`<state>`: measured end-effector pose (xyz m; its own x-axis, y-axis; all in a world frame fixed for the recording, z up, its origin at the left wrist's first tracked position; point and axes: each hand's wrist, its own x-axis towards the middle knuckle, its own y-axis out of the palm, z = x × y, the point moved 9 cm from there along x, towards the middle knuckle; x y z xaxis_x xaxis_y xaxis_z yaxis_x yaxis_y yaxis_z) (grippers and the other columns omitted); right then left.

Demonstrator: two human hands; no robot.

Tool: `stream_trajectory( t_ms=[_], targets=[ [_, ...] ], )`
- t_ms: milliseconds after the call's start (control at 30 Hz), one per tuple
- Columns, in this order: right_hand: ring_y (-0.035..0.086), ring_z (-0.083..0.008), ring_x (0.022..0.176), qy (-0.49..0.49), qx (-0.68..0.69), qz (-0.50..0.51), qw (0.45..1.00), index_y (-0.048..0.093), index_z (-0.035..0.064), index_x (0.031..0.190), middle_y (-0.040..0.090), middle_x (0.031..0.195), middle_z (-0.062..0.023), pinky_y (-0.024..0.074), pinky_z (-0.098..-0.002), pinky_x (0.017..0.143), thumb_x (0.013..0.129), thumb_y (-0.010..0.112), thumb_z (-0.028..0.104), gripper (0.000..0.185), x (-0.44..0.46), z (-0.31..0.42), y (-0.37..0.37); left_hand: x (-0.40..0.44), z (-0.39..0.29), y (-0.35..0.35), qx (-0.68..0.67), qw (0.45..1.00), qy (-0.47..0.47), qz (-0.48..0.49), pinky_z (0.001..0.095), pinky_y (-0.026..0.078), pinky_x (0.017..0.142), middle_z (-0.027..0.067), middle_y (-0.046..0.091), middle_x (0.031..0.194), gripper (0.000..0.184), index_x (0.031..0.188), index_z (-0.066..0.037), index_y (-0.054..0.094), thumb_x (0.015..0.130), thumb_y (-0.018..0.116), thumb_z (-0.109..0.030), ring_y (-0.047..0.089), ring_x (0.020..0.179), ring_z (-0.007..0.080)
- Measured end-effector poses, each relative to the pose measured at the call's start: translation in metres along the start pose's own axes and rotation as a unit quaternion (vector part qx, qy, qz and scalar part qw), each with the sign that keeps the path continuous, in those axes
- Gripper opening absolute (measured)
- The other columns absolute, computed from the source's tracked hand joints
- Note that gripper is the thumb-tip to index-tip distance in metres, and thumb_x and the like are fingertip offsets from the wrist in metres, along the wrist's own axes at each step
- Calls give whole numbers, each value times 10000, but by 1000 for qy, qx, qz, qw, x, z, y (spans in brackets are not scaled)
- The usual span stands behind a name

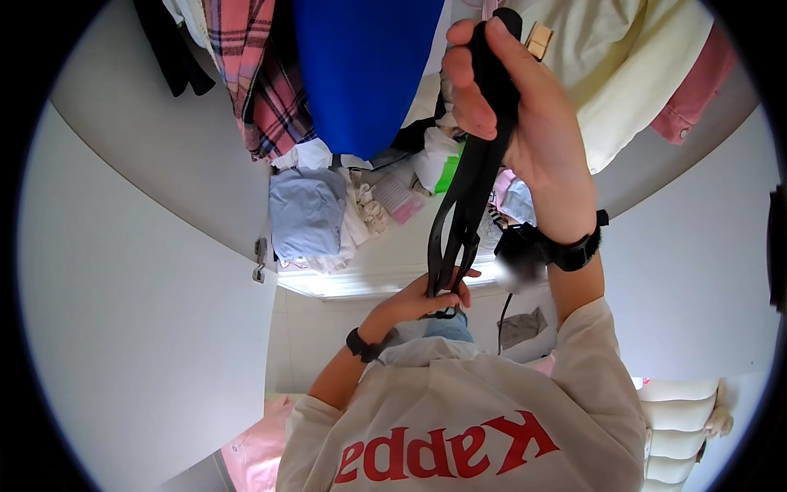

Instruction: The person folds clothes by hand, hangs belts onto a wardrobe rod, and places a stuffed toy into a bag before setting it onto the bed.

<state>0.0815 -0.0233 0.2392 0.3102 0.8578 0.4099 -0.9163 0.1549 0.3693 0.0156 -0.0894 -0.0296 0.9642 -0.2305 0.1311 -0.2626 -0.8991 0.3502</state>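
- Blue garment [365,74] hangs at 12 o'clock, plaid garment [275,90] at 11, cream garment [639,74] at 2, blocking the way.
- Doors [147,312] stand at 3 and 9.
- Folded clothes [307,213] obstruct 10.
- Black straps [471,184] cross 1.
- Bare wardrobe base [398,242] leaves a low passage at centre, between clothes and straps.

Clothes [361,74] behind strap [471,184] in hands [537,107] [414,302]

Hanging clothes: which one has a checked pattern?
The pink and black plaid garment, left of the plain bright blue garment; only it shows checks.
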Motion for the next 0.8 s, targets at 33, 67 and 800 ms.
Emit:
stream_trajectory(
  t_ms=[33, 67, 800],
  targets=[
    [416, -92, 433, 2, -12, -23, 1000, 469, -5, 989, 502, 691, -64, 335, -189, 390, 930, 305, 264, 321, 1, 0, -2, -1, -10, 5, 11, 1000, 7, 16, 249, 378, 746, 39, 543, 910, 392, 1176, -15, 432, 825, 511, -170, 485, 827, 108],
    [403, -91, 417, 0, -38, -23, 999, 468, -2, 979, 489, 662, -56, 327, -191, 380, 929, 307, 268, 319, 2, 1, 0, 0, -11, 5, 60, 998, -27, 3, 239, 369, 709, 27, 530, 861, 378, 1161, -20, 446, 823, 515, -173, 466, 778, 94],
    [361, -77, 441, -301, -75, 71, 948, 430, -53, 907, 379, 589, -9, 311, -178, 407, 926, 255, 143, 264, -24, 190, 5, -33, -7, -66, 254, 905, 29, -341, 205, 287, 452, -37, 401, 571, 148, 905, -61, 475, 784, 560, -56, 359, 494, 35]
  ],
)
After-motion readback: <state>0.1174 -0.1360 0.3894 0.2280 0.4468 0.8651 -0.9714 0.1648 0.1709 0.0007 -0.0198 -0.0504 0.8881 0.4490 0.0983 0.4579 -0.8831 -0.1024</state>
